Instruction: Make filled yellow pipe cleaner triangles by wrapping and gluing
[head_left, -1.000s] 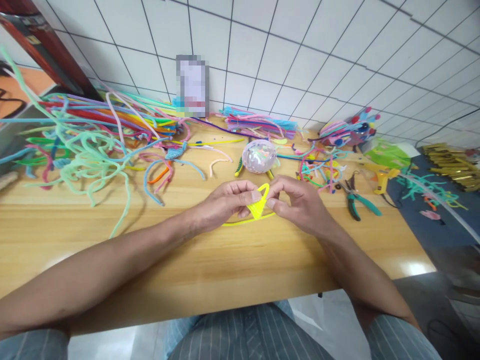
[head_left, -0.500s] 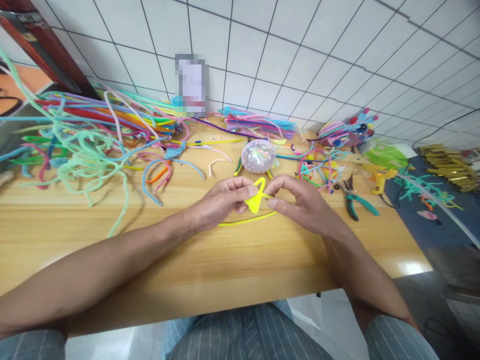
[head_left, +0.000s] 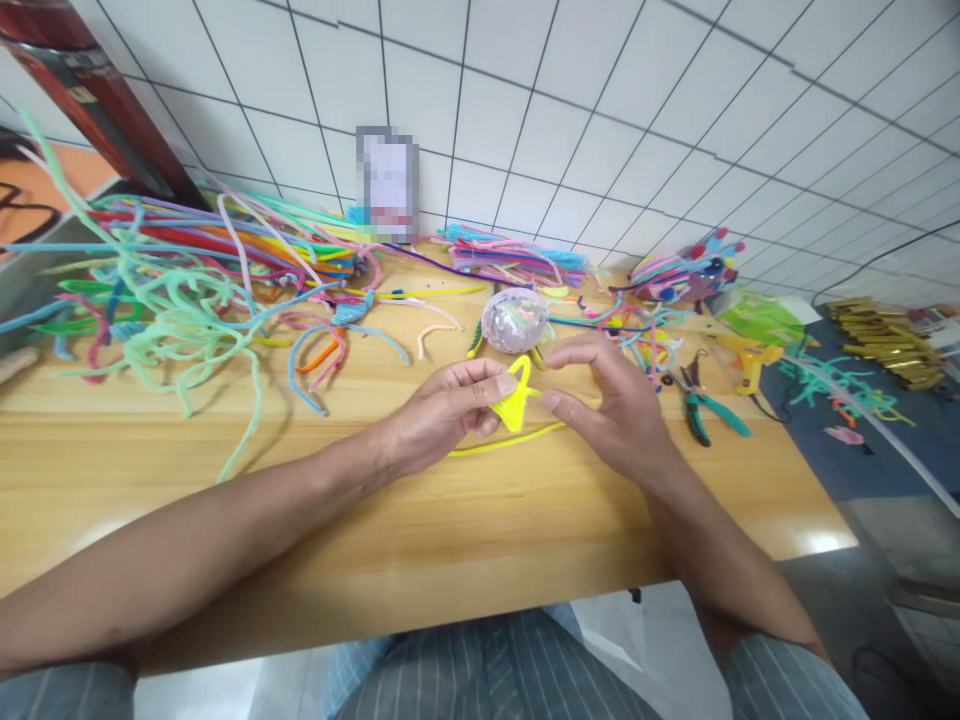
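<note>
My left hand (head_left: 457,405) pinches a bright yellow pipe cleaner (head_left: 513,408) bent into a filled triangle with a loop at its top. Just right of it is my right hand (head_left: 607,405), its thumb and fingers spread apart beside the free yellow end. The thumb tip lies close to that end; whether it touches cannot be told. Below the hands another length of yellow pipe cleaner (head_left: 506,441) lies on the wooden table (head_left: 420,540). Behind the hands sits a clear round container (head_left: 515,320) with shiny bits inside.
Tangled pale green pipe cleaners (head_left: 187,310) and coloured bundles cover the left side. More bundles (head_left: 517,255) lie along the tiled wall. To the right are pliers (head_left: 705,405), a yellow glue gun (head_left: 750,362) and a finished-looking striped figure (head_left: 682,272). A blurred upright panel (head_left: 388,185) leans on the wall.
My right hand has opened, its fingers moving up and away from the yellow pipe cleaner's end. My left hand keeps its pinch. The view has shifted slightly.
</note>
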